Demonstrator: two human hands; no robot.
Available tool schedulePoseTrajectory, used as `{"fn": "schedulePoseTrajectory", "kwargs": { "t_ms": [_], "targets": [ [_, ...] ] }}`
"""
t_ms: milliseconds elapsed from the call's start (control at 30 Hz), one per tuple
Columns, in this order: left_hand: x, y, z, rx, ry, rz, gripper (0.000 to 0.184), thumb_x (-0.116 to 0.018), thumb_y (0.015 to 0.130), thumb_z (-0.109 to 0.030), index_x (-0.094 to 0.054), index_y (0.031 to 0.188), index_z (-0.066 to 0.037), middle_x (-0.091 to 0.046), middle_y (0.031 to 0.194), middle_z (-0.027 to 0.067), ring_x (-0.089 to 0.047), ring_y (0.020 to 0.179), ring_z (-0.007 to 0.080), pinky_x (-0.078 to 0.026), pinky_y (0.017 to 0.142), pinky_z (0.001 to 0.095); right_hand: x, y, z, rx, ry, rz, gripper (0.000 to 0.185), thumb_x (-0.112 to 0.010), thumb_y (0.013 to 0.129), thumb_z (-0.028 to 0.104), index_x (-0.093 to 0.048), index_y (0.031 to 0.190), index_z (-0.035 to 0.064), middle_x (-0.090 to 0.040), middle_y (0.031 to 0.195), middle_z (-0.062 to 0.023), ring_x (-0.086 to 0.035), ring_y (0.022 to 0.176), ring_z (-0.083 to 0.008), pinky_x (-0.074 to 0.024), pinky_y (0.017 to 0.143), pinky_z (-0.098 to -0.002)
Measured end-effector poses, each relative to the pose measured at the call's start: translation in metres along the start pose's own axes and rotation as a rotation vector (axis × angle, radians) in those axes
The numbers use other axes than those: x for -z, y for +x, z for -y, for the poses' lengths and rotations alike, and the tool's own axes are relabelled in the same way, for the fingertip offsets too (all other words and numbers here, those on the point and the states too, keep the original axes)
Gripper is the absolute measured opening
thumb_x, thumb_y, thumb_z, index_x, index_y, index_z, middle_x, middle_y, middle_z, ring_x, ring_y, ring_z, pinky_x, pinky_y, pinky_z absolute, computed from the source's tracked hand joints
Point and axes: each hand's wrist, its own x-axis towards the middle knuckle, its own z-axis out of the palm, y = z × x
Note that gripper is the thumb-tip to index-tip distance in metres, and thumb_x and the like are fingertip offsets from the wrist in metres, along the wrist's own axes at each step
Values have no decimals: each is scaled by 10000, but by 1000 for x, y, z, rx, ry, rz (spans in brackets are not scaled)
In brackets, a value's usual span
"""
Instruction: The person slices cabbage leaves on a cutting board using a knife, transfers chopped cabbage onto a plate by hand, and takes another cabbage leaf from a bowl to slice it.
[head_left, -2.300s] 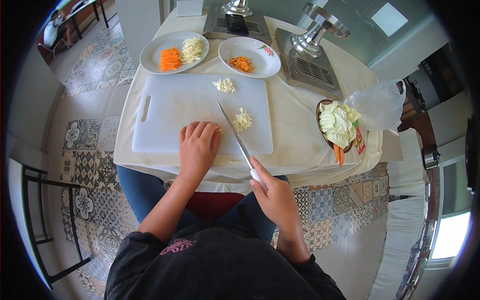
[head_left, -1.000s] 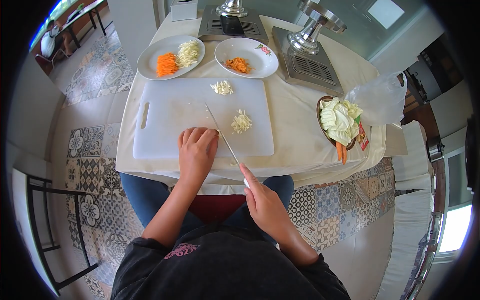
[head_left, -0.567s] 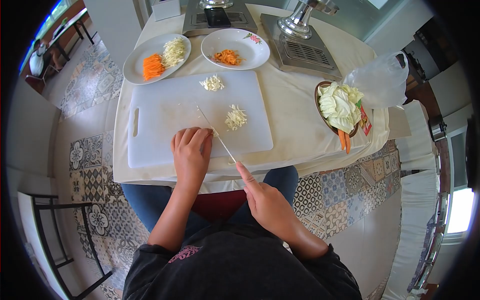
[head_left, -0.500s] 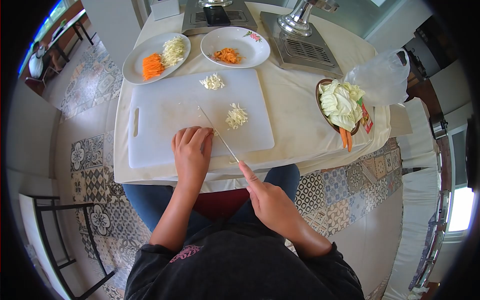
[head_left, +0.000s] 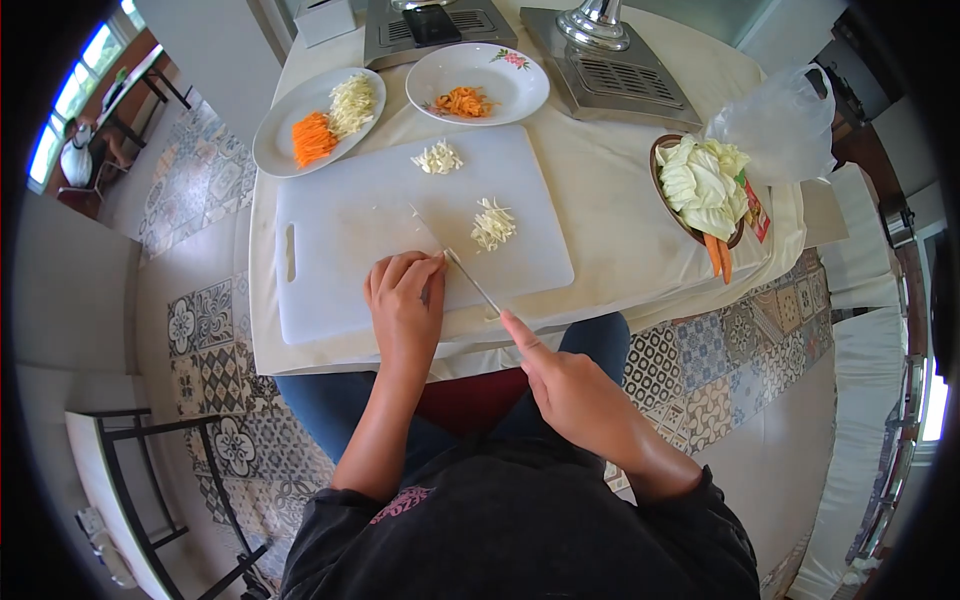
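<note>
A thin knife (head_left: 470, 279) is in my right hand (head_left: 575, 390), its index finger stretched along the handle. The blade slants over the white cutting board (head_left: 350, 240), its tip pointing away from me. Against the blade's left side, my left hand (head_left: 405, 300) rests on the board with its fingers curled together. A small pale vegetable piece (head_left: 449, 255) shows at these fingertips, mostly hidden. Right of the blade lies a pile of thin pale strips (head_left: 492, 226). A second pile of chopped pale bits (head_left: 437, 157) sits near the board's far edge.
Behind the board stand an oval plate (head_left: 275, 140) with shredded carrot and cabbage, and a flowered plate (head_left: 520, 92) with orange shreds. Metal stands (head_left: 630, 85) are at the back. On the right, a bowl (head_left: 660, 190) holds cabbage and carrots beside a plastic bag (head_left: 780, 125).
The whole view has shifted slightly, so the table appears farther right. Both hands keep nearly the same place on the board, with the knife still beside the left fingertips.
</note>
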Motion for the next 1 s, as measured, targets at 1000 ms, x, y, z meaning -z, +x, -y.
{"fn": "schedulePoseTrajectory", "kwargs": {
  "t_ms": [1000],
  "targets": [
    [11,96,41,-605,-240,547,113,-774,768,-61,-661,768,-60,-664,715,81,-654,696,287,-532,744,397,-7,-8,-9,-67,36,-232,570,-556,992,140,-430,1542,221,-625,719,-183,-629,681,-384,-482,657,-488]
  ]
}}
